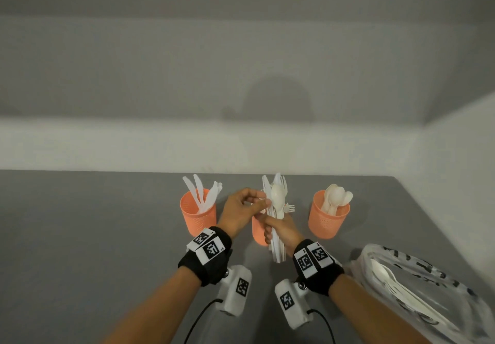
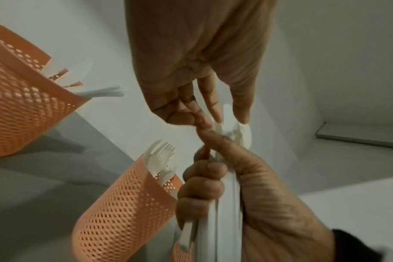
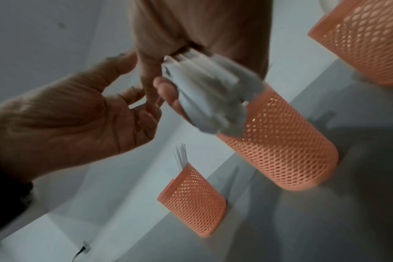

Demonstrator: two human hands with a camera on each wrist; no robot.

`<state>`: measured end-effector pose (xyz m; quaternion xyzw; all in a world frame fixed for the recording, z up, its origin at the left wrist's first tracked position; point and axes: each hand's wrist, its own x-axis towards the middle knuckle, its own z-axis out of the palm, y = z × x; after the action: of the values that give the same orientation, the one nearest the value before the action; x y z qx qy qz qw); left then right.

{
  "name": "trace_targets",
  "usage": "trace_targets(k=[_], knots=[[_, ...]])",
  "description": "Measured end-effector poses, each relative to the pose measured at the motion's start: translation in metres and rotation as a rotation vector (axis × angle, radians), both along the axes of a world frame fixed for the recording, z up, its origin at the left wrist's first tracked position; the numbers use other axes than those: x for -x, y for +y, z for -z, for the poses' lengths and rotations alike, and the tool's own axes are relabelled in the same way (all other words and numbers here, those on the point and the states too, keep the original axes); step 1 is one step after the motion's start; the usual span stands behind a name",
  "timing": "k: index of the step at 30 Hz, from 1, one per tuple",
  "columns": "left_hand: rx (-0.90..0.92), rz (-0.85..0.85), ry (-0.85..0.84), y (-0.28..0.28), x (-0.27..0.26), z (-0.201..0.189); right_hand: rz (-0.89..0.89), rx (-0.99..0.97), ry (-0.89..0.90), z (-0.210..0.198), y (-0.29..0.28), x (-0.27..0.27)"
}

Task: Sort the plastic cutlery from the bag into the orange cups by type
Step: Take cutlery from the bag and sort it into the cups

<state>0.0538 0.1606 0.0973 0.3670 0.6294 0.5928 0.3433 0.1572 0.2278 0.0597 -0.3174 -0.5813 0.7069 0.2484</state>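
Observation:
My right hand [image 1: 272, 229] grips a bundle of white plastic cutlery [image 1: 276, 199] upright above the middle orange cup [image 1: 257, 233]. That cup holds forks [image 2: 162, 159] and is mostly hidden in the head view. My left hand [image 1: 263, 202] pinches one white piece [image 2: 219, 126] at the top of the bundle between thumb and fingers; its type is unclear. The left orange cup [image 1: 198, 213] holds knives, and the right orange cup [image 1: 328, 216] holds spoons. The bundle's handle ends [image 3: 211, 99] stick out below my right fist.
A clear printed plastic bag [image 1: 420, 290] with more white cutlery inside lies at the lower right on the grey table [image 1: 93, 236]. A pale wall runs right behind the cups and along the table's right edge.

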Motion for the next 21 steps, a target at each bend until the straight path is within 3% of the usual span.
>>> trace_targets(k=[7,12,16,21], knots=[[0.043,0.006,0.005,0.0039,0.0012,0.0065,-0.064,0.045,-0.075,0.0079,0.0020,0.0021],[0.122,0.070,-0.050,0.0040,0.0040,0.0005,-0.077,0.177,-0.016,0.0063,-0.0015,0.0026],[0.087,-0.025,-0.089,0.0044,0.0048,-0.0018,-0.157,0.336,0.002,0.0039,-0.0017,0.0003],[0.103,-0.110,-0.067,0.0071,0.0063,-0.0011,-0.257,0.347,0.001,0.0044,-0.0020,-0.0025]])
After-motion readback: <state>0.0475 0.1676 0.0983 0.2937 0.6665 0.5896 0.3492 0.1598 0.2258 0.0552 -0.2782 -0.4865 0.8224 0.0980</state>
